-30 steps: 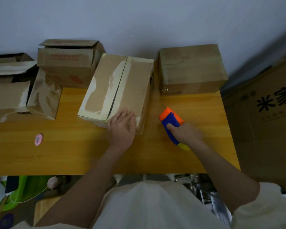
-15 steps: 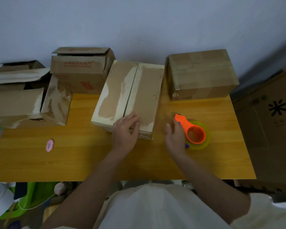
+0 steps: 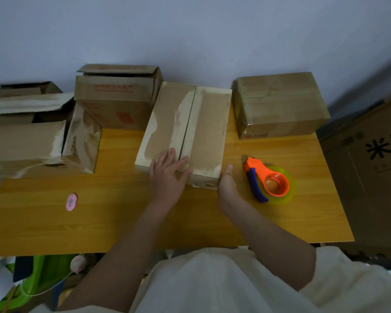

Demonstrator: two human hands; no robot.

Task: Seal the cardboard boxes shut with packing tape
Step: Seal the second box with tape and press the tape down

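So the wooden table [image 3: 113, 222] is carrying a row of cardboard boxes along its back edge, and the one being worked on, the middle box [image 3: 185, 129], sits around the middle of that edge with its two top flaps folded closed but the centre seam not taped yet, as far as I can tell. A second ago the right hand [image 3: 228, 186] was on the tape dispenser [image 3: 268, 182]; now it's let go, the dispenser lies flat toward the right edge, and that hand is open, fingers straight, against the box's near right corner. The left hand [image 3: 168, 175] is open too, flat on the lid. Looks like squaring up first. Red print on the open box [image 3: 115, 98] behind is too blurry to read.
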